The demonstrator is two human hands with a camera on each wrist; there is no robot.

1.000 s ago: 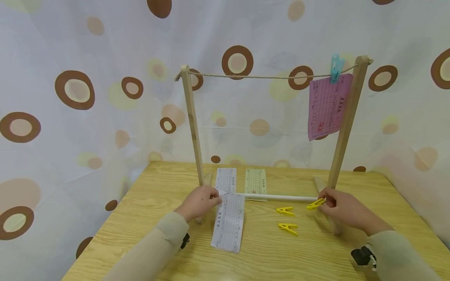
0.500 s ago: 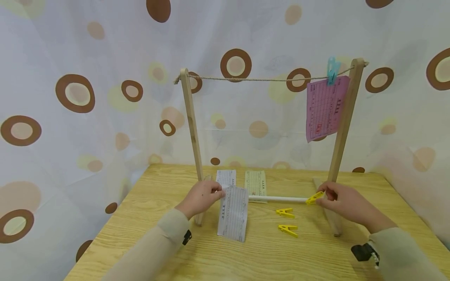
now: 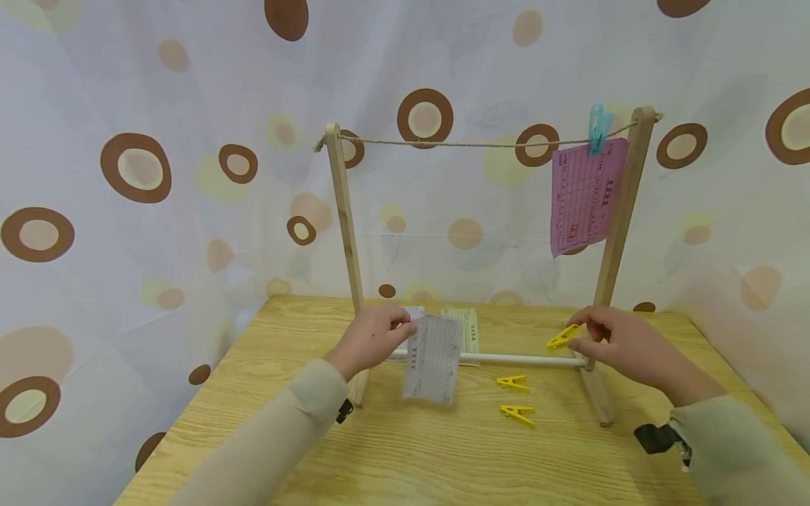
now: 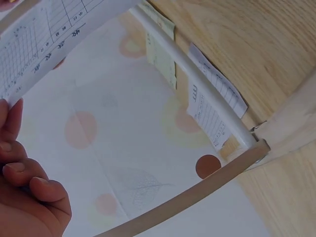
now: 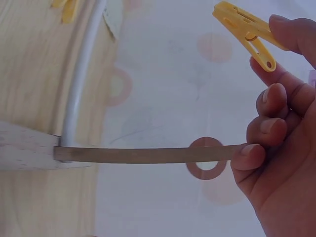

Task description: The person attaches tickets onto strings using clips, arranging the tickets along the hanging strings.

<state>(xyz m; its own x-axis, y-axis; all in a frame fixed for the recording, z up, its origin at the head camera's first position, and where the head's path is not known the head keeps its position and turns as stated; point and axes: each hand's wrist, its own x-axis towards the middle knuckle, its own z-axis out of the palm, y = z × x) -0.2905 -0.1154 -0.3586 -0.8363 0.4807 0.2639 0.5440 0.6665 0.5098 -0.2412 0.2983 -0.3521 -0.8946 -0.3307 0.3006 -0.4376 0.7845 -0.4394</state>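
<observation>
My left hand (image 3: 373, 339) pinches the top left corner of a white printed slip (image 3: 433, 362), which hangs above the table in front of the rack's white rod (image 3: 506, 360). In the left wrist view the slip (image 4: 39, 44) slants away from my thumb and fingertip. Between right thumb and index finger, my right hand (image 3: 623, 348) holds a yellow clothespin (image 3: 562, 337) by its handle ends; its nose points away in the right wrist view. Two more yellow clothespins (image 3: 512, 383) lie on the table between the hands.
A string (image 3: 443, 144) spans two wooden posts (image 3: 346, 225). Near its right end a blue clothespin (image 3: 598, 130) holds a pink slip (image 3: 585, 197). Behind the rod, a yellowish slip (image 3: 470, 327) and another white slip (image 4: 212, 103) lie on the wooden table (image 3: 481, 464).
My left hand has lifted the white slip off the table, up and to the right. My right hand has risen slightly with the yellow clothespin, away from the rack's right foot.
</observation>
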